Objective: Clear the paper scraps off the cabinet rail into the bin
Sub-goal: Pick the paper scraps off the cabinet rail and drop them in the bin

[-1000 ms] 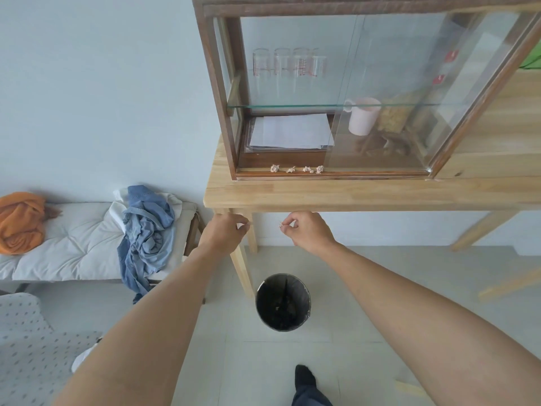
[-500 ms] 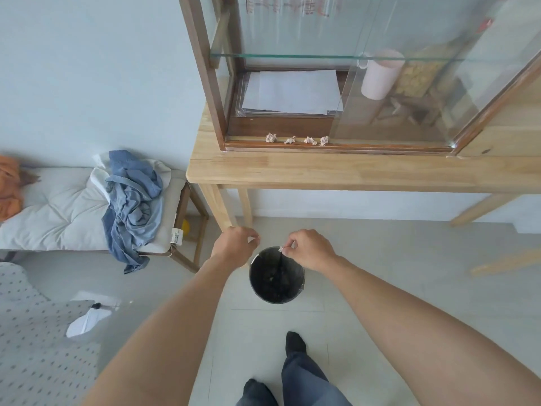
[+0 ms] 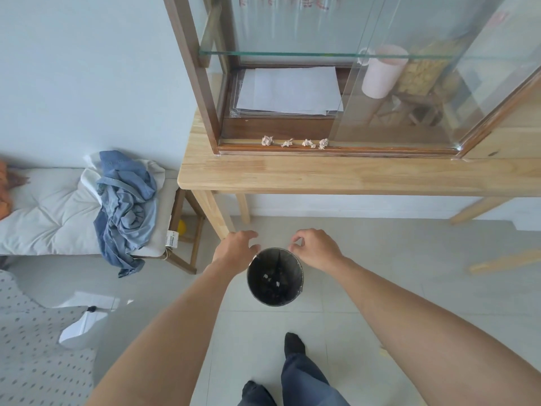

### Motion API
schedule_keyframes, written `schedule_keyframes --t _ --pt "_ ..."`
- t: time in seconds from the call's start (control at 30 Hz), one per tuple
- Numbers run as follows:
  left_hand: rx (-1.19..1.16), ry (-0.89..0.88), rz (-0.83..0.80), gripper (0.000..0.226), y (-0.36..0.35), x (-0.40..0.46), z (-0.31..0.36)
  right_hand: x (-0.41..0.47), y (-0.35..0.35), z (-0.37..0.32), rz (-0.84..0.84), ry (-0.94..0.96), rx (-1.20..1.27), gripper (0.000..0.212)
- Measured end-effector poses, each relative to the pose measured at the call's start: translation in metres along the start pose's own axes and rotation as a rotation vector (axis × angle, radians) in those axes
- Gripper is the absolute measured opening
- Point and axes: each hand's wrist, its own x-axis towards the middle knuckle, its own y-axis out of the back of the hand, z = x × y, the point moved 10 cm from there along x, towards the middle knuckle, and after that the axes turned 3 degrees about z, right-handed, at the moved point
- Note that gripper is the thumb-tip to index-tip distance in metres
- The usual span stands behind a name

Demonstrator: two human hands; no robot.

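Several crumpled paper scraps (image 3: pixel 294 142) lie in a row on the cabinet rail (image 3: pixel 380 150), left of the sliding glass pane. A black bin (image 3: pixel 298 273) stands on the floor below the table, with pale scraps lying inside it. My left hand (image 3: pixel 235 252) hovers at the bin's left rim, fingers apart and holding nothing. At the right rim my right hand (image 3: pixel 314 247) hangs with thumb and forefinger slightly parted, nothing visible between them.
The wooden table (image 3: pixel 322 174) carries the glass cabinet (image 3: pixel 199 83), with papers and a pink mug inside. A bench with white cushion and blue clothing (image 3: pixel 126 206) sits at left. A dotted rug (image 3: pixel 32 347) and my feet (image 3: pixel 292 345) are on the tiled floor.
Both hands came down from the table edge to the bin. They were pinching small scraps, and now their fingers have parted and scraps lie in the bin.
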Motion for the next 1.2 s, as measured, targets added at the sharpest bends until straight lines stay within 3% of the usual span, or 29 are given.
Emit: schedule_keyframes --t 0.73,1.2 --pt "-0.006 -0.178 0.247 0.052 0.139 -0.039 0.036 -0.038 0.106 -0.089 0.256 0.183 0.144 0.043" --pt "-0.064 -0.272 0.356 0.05 0.2 0.012 0.086 -0.002 0.169 -0.12 0.375 0.231 0.161 0.046"
